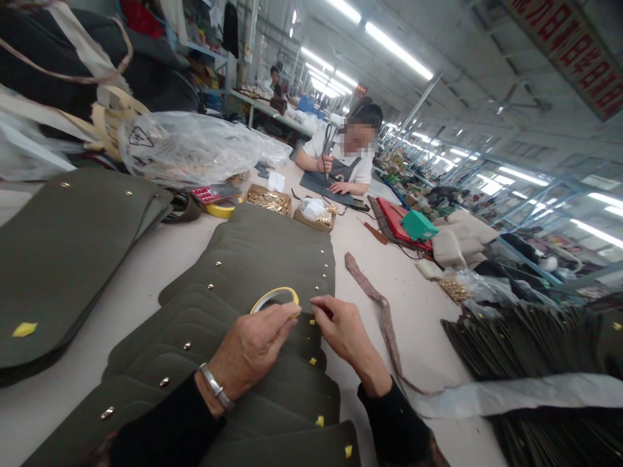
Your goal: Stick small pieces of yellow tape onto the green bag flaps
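My left hand (257, 347), with a metal bracelet at its wrist, is closed on a roll of yellow tape (276, 293) held up above the overlapping dark olive panels (272, 246). Just to its right, my right hand (343, 327) pinches thumb and forefinger together near the panels' right edge; whatever is between them is too small to make out. Small yellow tape pieces (320, 421) stick to the right edges of several panels. Gold-coloured metal fittings (164, 381) show along their left side.
A stack of olive panels (73, 253) lies at left, with more dark pieces (540, 344) at right. Boxes of gold hardware (268, 200) stand ahead. A brown strip (384, 311) crosses the pale table (384, 259). Across it, a co-worker (360, 149) holds a tool over a dark piece.
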A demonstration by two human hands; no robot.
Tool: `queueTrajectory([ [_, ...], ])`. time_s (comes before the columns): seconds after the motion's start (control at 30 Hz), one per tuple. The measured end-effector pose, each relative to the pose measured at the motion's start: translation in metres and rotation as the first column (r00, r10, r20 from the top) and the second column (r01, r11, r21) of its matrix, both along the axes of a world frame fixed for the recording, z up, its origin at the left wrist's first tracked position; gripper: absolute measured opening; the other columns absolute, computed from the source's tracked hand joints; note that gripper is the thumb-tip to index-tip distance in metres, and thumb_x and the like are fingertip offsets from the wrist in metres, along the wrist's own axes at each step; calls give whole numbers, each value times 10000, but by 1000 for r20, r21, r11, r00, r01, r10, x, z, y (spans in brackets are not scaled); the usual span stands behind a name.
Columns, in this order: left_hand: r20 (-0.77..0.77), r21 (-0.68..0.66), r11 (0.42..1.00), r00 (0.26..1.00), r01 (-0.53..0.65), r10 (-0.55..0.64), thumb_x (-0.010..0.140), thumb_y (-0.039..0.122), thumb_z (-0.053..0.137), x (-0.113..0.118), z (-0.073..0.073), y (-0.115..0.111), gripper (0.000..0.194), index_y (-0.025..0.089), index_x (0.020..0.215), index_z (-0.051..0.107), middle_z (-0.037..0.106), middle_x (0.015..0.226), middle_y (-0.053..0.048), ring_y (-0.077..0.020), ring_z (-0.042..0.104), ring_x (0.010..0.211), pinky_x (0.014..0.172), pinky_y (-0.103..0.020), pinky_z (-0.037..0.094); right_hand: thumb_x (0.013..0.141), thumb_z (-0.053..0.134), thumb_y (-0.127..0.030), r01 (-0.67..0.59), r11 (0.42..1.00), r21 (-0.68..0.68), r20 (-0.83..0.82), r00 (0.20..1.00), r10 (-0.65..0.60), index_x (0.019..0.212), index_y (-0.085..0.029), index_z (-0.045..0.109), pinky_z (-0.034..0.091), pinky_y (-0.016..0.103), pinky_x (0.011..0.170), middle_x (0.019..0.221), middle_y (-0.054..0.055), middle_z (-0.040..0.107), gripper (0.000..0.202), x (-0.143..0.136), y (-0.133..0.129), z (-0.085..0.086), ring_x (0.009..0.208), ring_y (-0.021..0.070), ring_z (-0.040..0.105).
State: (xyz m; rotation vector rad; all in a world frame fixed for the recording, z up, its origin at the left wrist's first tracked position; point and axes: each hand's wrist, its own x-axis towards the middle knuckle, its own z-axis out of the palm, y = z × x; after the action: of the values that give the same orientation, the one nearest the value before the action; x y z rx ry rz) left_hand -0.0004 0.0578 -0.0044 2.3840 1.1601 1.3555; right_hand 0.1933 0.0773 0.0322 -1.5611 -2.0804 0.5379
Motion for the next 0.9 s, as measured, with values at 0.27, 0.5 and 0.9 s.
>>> queueTrajectory([
  [0.27, -78, -32, 999, 997, -8, 5, 980, 265, 411, 1, -1, 0, 431, 192, 1397, 330, 713, 1098, -59, -150, 703, 914, 781, -235, 560, 862, 530, -158, -203, 961, 186, -194, 952, 238, 991, -195, 685, 506, 250, 719, 872, 44, 698, 205, -15, -16, 7, 723, 134, 624],
  [0.5, -183, -53, 998, 983, -27, 17, 982, 263, 401, -1, -7, -3, 364, 163, 1332, 376, 726, 971, -48, -163, 703, 791, 662, -256, 539, 849, 501, -126, -286, 910, 300, 18, 955, 294, 833, -190, 645, 464, 247, 660, 722, 29, 637, 158, -13, -12, -4, 666, 140, 582],
  [0.9, -182, -79, 996, 983, -29, 14, 954, 155, 397, 4, 4, -2, 199, 193, 899, 585, 593, 747, -5, -149, 587, 688, 615, -259, 443, 741, 564, -174, 130, 988, 83, -361, 928, -92, 668, -190, 635, 456, 226, 506, 597, 5, 641, 103, -31, -21, -19, 506, 122, 571],
])
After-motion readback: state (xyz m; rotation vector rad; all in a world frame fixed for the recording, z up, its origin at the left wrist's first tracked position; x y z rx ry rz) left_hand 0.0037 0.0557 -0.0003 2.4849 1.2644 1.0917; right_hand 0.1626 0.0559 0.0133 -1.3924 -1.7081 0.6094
